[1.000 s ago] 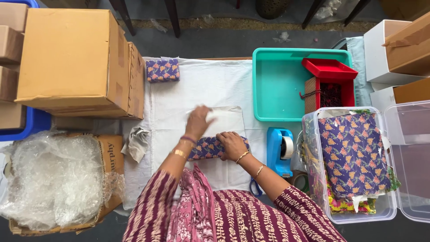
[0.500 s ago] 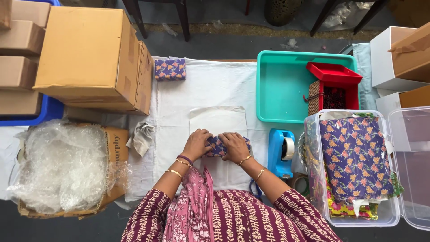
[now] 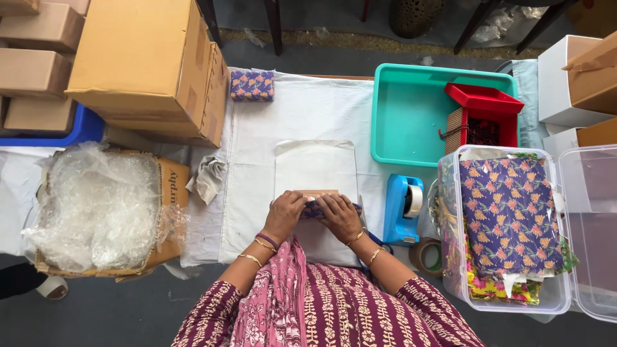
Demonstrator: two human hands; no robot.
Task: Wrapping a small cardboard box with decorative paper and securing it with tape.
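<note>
A white cloth covers the surface [image 3: 302, 109], which stands on a dark grey floor with cardboard boxes [image 3: 144, 67] stacked at the left, a teal tray [image 3: 411, 115] and a clear tub of patterned fabric [image 3: 508, 218] at the right, and a blue tape dispenser [image 3: 403, 209] just beside the hands. A small purple patterned pouch [image 3: 315, 209] lies at the near end of a clear plastic sleeve [image 3: 316, 168], pinched between both hands. The left hand [image 3: 286, 215] and right hand [image 3: 339, 217] each curl closed on an end of it.
</note>
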